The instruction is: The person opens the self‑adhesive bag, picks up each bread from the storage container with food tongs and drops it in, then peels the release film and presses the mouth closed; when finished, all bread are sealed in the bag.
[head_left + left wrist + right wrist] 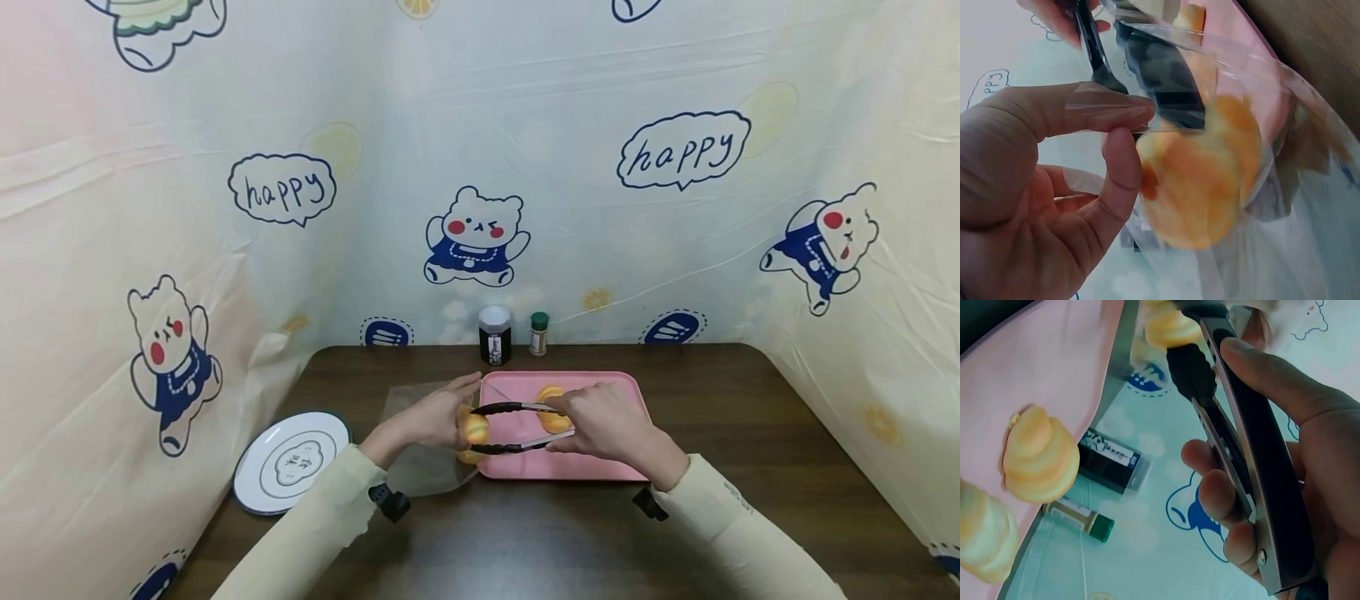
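Observation:
My left hand [438, 414] pinches the rim of a clear plastic bag [1310, 187] between thumb and forefinger. Inside the bag are orange-yellow bread rolls [1194, 187]. A pair of tongs [1254, 450] with black heads and metal arms is gripped in my right hand [609, 423]. The black tong heads [1166, 81] reach into the bag mouth, spread apart, close beside the rolls; whether they touch one is unclear. More rolls [1041, 456] lie on a pink tray [600, 468] beneath my right hand.
A white plate [258, 479] with a dark rim stands at the left table edge. Behind the tray are a dark jar [495, 337] with a white lid and a small green-capped bottle [538, 335]. A patterned cloth [570, 208] hangs around the wooden table [540, 542].

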Action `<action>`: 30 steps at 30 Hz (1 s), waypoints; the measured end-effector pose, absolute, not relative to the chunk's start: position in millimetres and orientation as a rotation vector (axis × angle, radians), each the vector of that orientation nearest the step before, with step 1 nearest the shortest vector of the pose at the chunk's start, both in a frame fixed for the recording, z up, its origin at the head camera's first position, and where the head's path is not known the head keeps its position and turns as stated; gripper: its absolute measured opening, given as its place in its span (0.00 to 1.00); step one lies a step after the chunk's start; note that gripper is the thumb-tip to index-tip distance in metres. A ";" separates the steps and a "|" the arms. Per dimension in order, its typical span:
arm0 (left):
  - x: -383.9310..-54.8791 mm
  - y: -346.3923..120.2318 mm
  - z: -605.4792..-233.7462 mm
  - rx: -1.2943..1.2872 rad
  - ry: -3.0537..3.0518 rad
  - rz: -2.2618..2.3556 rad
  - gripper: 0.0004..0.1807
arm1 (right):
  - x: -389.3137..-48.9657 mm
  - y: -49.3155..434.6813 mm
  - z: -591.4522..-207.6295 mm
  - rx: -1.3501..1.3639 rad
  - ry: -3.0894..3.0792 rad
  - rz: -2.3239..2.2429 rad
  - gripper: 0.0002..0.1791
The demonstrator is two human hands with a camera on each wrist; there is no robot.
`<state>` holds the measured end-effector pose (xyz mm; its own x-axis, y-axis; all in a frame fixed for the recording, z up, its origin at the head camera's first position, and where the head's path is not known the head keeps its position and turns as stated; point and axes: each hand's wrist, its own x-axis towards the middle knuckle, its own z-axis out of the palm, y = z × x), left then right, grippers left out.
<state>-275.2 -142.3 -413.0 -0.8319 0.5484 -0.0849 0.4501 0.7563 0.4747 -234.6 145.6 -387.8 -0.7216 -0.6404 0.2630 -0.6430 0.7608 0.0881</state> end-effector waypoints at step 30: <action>-265.1 -135.6 -402.4 0.735 2.818 0.532 0.47 | -233.3 127.7 -397.4 0.797 -2.829 0.020 0.32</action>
